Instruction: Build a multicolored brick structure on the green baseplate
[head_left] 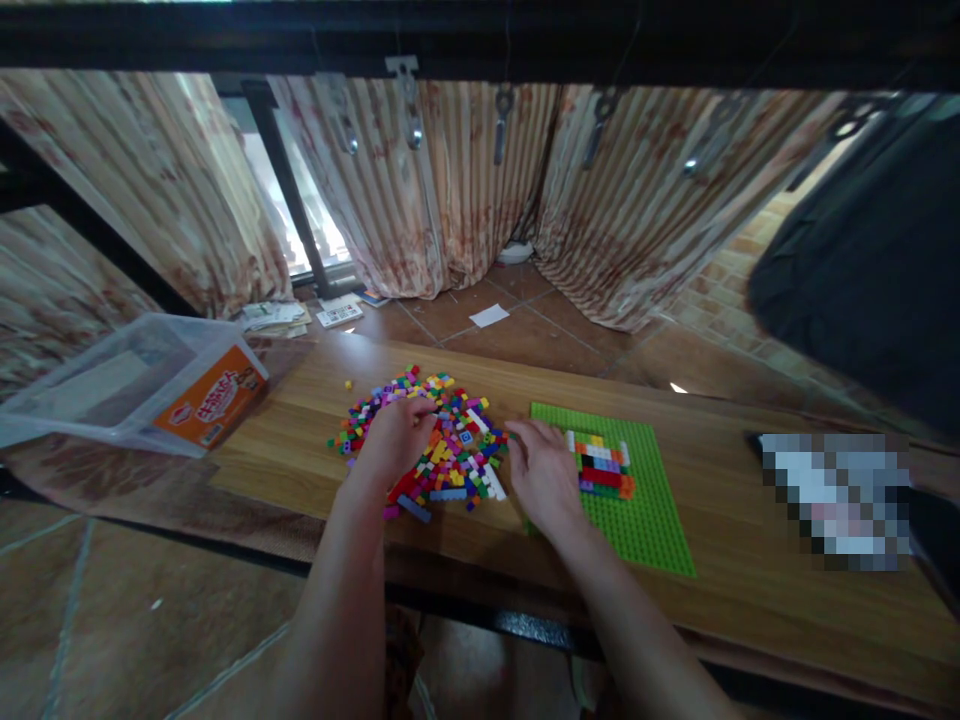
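A heap of small multicoloured building bricks lies spread on the wooden table. Over its left part is my left hand, its fingers curled in among the bricks; whatever they grip is hidden. My right hand is at the heap's right edge, thumb and forefinger a little apart, with no brick visible between them. Its back covers part of the left edge of a green studded baseplate. On that plate sits a low block of joined bricks in rows of white, blue, red, black and orange.
A clear plastic bin with an orange label stands at the table's left end. To the right lies a blurred-out flat object. Papers lie beyond the table, before curtains. A dark bar crosses overhead with hanging clips.
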